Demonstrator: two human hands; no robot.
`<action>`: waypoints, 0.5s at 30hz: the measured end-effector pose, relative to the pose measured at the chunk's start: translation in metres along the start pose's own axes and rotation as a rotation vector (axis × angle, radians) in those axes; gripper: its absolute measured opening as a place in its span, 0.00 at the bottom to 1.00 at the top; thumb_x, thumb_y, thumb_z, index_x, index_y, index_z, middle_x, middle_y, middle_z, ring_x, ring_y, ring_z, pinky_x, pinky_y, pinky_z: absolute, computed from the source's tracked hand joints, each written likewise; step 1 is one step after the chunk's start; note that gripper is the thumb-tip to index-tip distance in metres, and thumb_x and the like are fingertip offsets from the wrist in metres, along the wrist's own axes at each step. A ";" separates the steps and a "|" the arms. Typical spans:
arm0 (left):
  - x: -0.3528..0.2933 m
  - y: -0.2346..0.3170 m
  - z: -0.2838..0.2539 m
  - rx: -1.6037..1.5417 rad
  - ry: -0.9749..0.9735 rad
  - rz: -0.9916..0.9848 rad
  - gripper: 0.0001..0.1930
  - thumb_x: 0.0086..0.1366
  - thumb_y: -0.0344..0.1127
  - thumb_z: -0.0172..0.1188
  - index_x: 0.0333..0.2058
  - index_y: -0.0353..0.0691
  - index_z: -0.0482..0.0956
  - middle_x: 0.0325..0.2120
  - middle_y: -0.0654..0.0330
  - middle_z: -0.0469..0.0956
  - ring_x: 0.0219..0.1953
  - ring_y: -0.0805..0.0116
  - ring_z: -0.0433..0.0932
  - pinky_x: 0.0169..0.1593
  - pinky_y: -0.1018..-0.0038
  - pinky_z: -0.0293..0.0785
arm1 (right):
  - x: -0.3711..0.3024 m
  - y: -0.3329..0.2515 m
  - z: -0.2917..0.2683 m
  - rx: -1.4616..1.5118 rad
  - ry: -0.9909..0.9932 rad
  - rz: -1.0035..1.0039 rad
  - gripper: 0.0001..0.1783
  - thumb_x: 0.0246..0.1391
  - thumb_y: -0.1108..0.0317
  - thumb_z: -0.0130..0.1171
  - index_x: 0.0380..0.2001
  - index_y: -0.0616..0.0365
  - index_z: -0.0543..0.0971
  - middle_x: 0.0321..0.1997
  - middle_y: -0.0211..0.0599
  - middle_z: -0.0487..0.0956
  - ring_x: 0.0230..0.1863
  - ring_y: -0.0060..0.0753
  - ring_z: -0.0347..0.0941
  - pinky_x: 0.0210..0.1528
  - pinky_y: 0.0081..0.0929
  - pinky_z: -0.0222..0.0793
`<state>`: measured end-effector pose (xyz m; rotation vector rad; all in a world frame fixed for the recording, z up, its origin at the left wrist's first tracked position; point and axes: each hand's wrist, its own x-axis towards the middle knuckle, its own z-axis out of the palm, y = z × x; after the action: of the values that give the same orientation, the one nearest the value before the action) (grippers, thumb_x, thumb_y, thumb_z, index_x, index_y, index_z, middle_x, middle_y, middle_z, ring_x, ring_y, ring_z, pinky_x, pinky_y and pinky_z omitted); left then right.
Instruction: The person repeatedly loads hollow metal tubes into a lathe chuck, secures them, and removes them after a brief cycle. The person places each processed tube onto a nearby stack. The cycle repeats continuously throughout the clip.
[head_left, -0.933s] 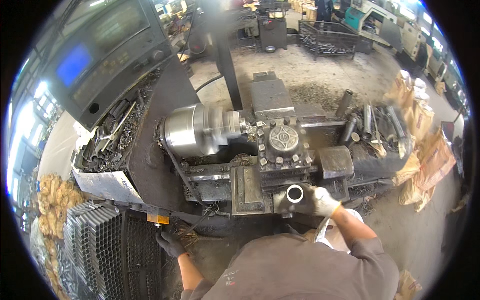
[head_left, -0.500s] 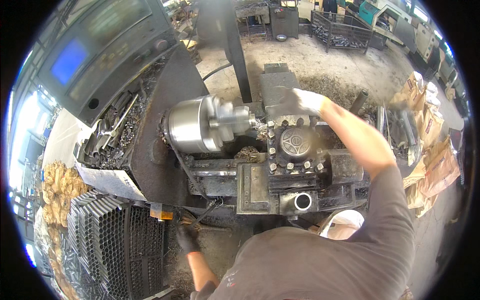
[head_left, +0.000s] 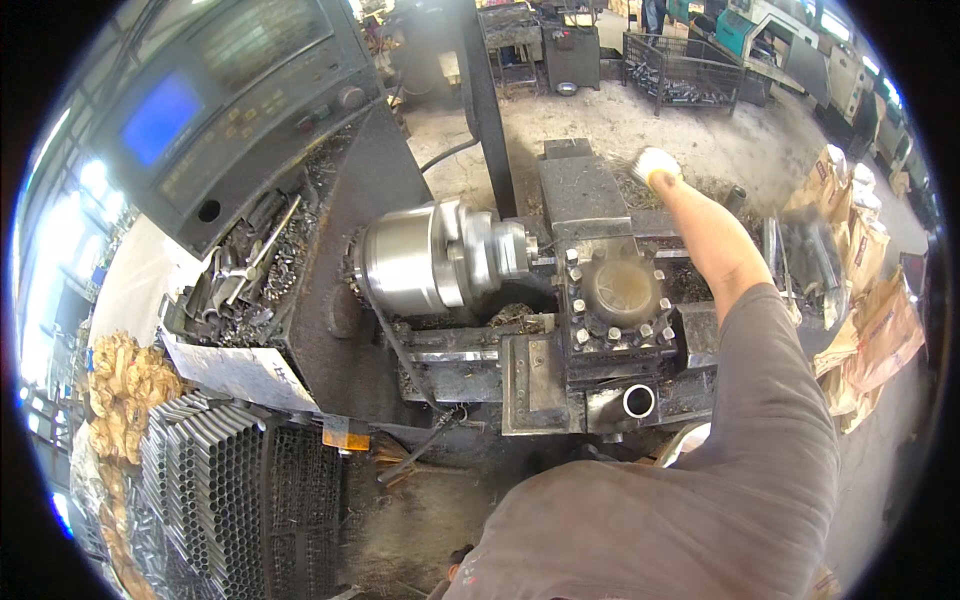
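Note:
A lathe stands in front of me, its steel chuck (head_left: 405,262) smeared by spinning. To the right of the chuck is the square tool post (head_left: 622,290) with bolts round its top. My right hand (head_left: 657,166), in a pale glove, is stretched out beyond the tool post, past a dark block (head_left: 585,195) on the machine. It looks clear of the machine; its fingers are too blurred to read. My left hand (head_left: 459,556), dark-gloved, shows only as a sliver beside my body, mostly hidden by my shirt. A round tube end (head_left: 638,402) points up at the near side of the carriage.
A control panel with a blue screen (head_left: 162,118) rises at the left, above a tray of tools and chips (head_left: 240,262). Stacked metal tubes (head_left: 205,470) stand at lower left, near a slanting lever (head_left: 420,452). Brown paper sacks (head_left: 880,325) line the right; a wire bin (head_left: 685,75) sits behind.
My right hand has moved from above the dark block out to its far right. My left hand has drawn back from beside the lever toward my body. The view has shifted slightly left.

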<state>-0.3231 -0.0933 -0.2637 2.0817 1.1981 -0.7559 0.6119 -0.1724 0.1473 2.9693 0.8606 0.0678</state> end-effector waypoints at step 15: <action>0.132 0.051 -0.063 -0.415 0.334 0.531 0.18 0.73 0.41 0.55 0.56 0.43 0.81 0.55 0.48 0.83 0.54 0.47 0.82 0.59 0.54 0.77 | -0.032 -0.154 -0.022 0.117 -1.134 -0.270 0.24 0.62 0.56 0.69 0.56 0.59 0.83 0.47 0.40 0.90 0.46 0.34 0.87 0.43 0.37 0.82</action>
<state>-0.2105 0.0038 -0.3080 2.0659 0.8057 0.0842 0.5017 -0.0582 0.1591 2.2739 0.9999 -1.5020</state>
